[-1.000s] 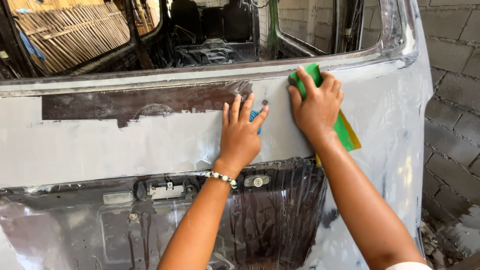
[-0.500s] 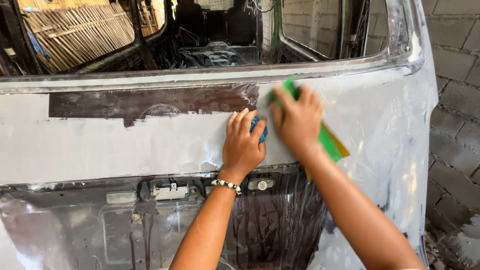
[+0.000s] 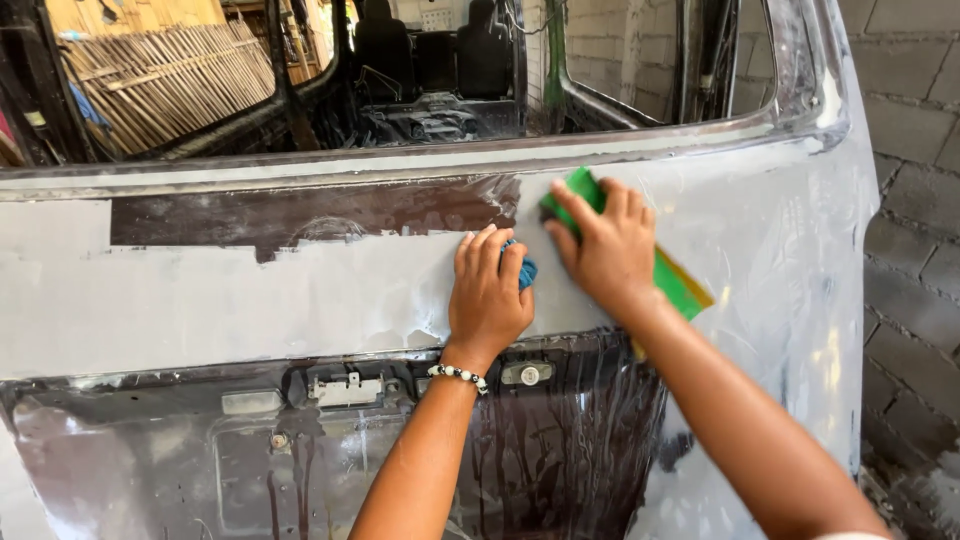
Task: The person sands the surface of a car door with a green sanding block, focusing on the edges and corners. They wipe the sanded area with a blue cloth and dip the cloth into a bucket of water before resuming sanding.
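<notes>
My right hand (image 3: 602, 248) presses a green sanding block (image 3: 577, 193) with a yellow edge flat against the grey, filler-coated rear panel (image 3: 230, 300) of a stripped vehicle. My left hand (image 3: 489, 292) lies flat on the same panel just left of it, fingers over a small blue cloth (image 3: 524, 270). A beaded bracelet (image 3: 458, 375) circles my left wrist. A dark unsanded strip (image 3: 300, 212) runs along the panel's top, left of both hands.
Above the panel the rear window opening shows the bare cabin with seats (image 3: 420, 60). Below, wet dark metal with a latch recess (image 3: 345, 390) and streaks of runoff. A block wall (image 3: 915, 200) stands at the right, bamboo slats (image 3: 165, 80) beyond at the left.
My right hand slid the green block leftward along the panel toward the dark strip, ending close beside my left hand. My left hand stayed pressed near the same spot, over the blue cloth.
</notes>
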